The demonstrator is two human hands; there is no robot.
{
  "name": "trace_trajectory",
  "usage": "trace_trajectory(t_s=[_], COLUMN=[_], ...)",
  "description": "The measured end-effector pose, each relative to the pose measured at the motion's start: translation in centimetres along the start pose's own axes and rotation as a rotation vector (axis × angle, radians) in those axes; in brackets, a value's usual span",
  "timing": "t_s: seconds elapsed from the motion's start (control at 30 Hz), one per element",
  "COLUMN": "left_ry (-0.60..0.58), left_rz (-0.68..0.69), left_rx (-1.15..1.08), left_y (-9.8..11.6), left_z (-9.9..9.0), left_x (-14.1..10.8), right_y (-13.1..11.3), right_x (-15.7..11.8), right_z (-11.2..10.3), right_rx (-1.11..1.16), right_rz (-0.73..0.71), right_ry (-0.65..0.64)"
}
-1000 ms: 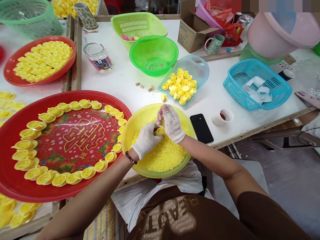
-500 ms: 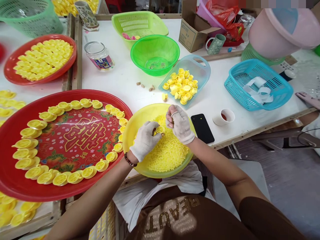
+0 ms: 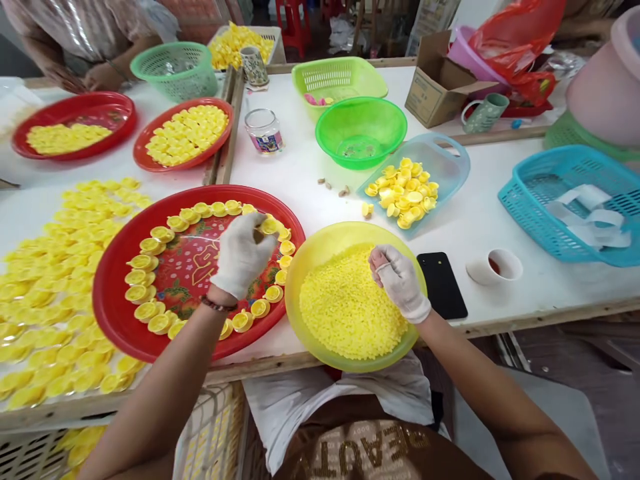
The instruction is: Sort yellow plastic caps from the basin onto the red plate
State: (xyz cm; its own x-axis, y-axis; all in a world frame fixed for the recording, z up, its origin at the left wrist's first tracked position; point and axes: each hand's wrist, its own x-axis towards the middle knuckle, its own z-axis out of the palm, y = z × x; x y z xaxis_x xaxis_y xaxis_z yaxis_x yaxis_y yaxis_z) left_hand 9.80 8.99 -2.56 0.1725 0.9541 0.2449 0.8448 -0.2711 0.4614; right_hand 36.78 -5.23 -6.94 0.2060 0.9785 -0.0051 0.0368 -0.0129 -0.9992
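My left hand (image 3: 243, 255), in a white glove with bare fingertips, is over the upper right of the red tray (image 3: 113, 313). Its thumb and fingers close on a small yellow cup (image 3: 269, 226) beside the ring of yellow cups along the tray's edge. My right hand (image 3: 399, 280), gloved the same way, is above the yellow basin (image 3: 299, 333) of small yellow pellets (image 3: 345, 303). Its fingers are curled together, and whatever they hold is hidden. Behind the basin, a clear blue scoop tray (image 3: 453, 175) bears a pile of yellow cups (image 3: 406, 190).
A black phone (image 3: 442, 283), a paper cup of dark drink (image 3: 495, 267) and a blue basket (image 3: 565, 200) are on the right. A green bowl (image 3: 361, 130) and glass jar (image 3: 264, 133) stand behind. Many yellow pieces (image 3: 65, 280) cover the left table; another person's hands (image 3: 87, 77) are beyond.
My left hand has moved left from the basin to the red tray, carrying the yellow cup. My right hand stays over the basin. The view has turned left.
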Motion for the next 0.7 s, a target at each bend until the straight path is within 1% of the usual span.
trace_trajectory(t_s=[0.07, 0.13, 0.17, 0.23, 0.33, 0.4, 0.57, 0.7], left_ry=[0.008, -0.028, -0.053, -0.086, -0.091, -0.082, -0.055, -0.054], left_rz=[-0.153, -0.263, -0.293, -0.31, -0.293, -0.285, -0.301, -0.324], left_rx=[0.064, 0.104, 0.119, 0.132, 0.114, 0.102, 0.087, 0.089], left_y=[-3.5, -6.3, -7.3, -8.6, -9.0, -9.0, -9.2, -9.4], left_z=[-0.1, 0.7, 1.3, 2.6, 4.2, 4.8, 5.5, 5.8], left_x=[1.9, 3.4, 4.0, 4.9, 5.7, 6.2, 7.3, 8.1], right_y=[0.0, 0.1, 0.1, 0.2, 0.4, 0.5, 0.5, 0.4], right_x=[-0.1, -0.1, -0.2, -0.3, -0.3, -0.3, -0.3, -0.3], right_z=[0.1, 0.2, 0.2, 0.3, 0.4, 0.4, 0.3, 0.2], right_rx=[-0.013, -0.041, -0.057, -0.08, -0.095, -0.101, -0.133, -0.265], right_rz=[0.007, 0.017, 0.022, 0.029, 0.034, 0.031, 0.005, -0.075], right_ry=[-0.008, -0.009, -0.01, -0.011, -0.014, -0.016, -0.017, -0.052])
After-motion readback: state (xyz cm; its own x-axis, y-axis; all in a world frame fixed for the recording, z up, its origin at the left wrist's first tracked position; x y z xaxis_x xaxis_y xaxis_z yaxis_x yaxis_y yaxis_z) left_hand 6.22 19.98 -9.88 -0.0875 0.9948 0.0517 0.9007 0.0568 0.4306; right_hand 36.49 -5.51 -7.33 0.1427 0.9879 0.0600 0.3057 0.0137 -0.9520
